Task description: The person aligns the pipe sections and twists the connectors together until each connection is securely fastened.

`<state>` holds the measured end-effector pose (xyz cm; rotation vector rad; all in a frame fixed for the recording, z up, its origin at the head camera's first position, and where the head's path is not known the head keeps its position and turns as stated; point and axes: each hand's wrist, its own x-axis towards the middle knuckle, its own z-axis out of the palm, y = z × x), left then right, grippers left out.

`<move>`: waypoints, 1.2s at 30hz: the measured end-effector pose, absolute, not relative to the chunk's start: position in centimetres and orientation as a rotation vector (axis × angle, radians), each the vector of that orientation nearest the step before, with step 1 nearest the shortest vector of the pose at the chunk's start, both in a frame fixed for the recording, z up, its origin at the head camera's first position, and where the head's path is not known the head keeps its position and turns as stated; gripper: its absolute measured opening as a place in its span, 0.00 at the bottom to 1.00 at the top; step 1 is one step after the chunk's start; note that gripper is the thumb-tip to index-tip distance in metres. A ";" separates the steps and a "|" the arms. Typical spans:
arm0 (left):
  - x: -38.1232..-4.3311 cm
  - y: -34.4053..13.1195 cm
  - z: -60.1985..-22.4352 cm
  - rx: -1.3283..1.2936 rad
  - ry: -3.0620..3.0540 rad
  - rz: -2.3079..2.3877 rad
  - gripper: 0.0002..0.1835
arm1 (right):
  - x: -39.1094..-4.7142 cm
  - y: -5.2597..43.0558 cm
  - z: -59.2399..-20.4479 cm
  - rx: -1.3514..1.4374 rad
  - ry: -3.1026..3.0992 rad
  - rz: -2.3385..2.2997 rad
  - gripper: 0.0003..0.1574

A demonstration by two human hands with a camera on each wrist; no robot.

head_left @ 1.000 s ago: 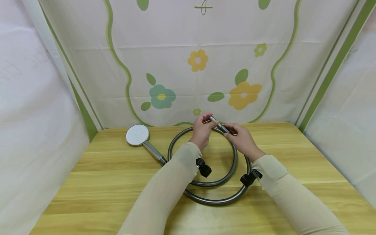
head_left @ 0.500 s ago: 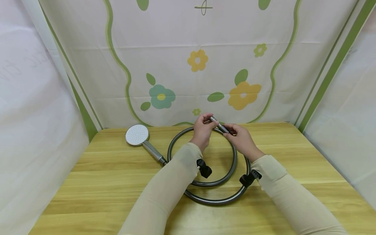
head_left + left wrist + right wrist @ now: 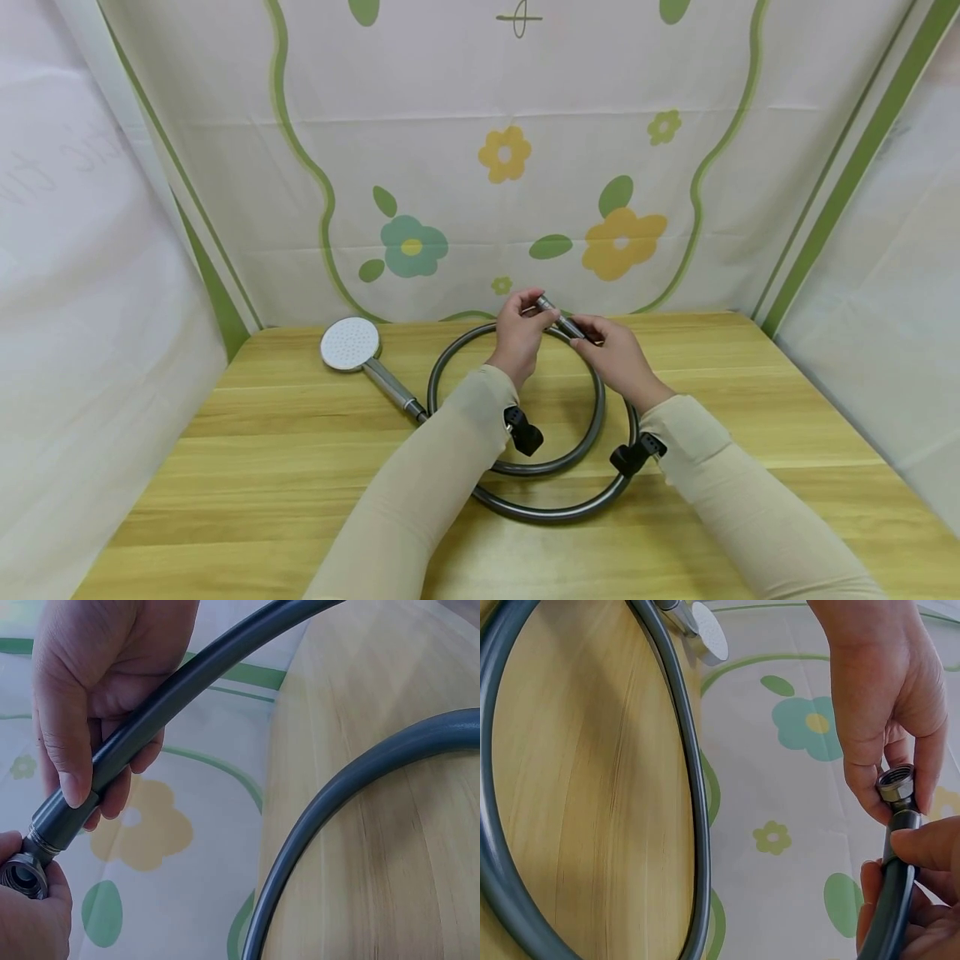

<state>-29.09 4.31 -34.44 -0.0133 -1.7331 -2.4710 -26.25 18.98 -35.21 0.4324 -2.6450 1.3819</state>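
A dark grey shower hose (image 3: 551,515) lies in loops on the table, with its free end lifted near the back edge. My left hand (image 3: 517,337) pinches the metal nut (image 3: 896,784) at that end between thumb and fingers; the nut's threaded opening shows in both wrist views. Just to the right, my right hand (image 3: 618,358) grips the hose's dark end sleeve (image 3: 66,817), thumb on one side and fingers curled on the other. At the back left lies a shower head (image 3: 350,343), its white face up and its handle (image 3: 388,385) joined to the hose's other end.
The wooden table (image 3: 247,500) is enclosed by a white flower-print cloth (image 3: 450,83) at the back and white cloth walls at both sides. Black wrist mounts (image 3: 522,432) sit on both sleeves, close above the hose loops.
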 end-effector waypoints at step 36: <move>-28.3 4.0 -35.0 -0.013 -1.821 -2.465 0.20 | -26.0 18.2 -35.4 0.366 -2.655 1.359 0.22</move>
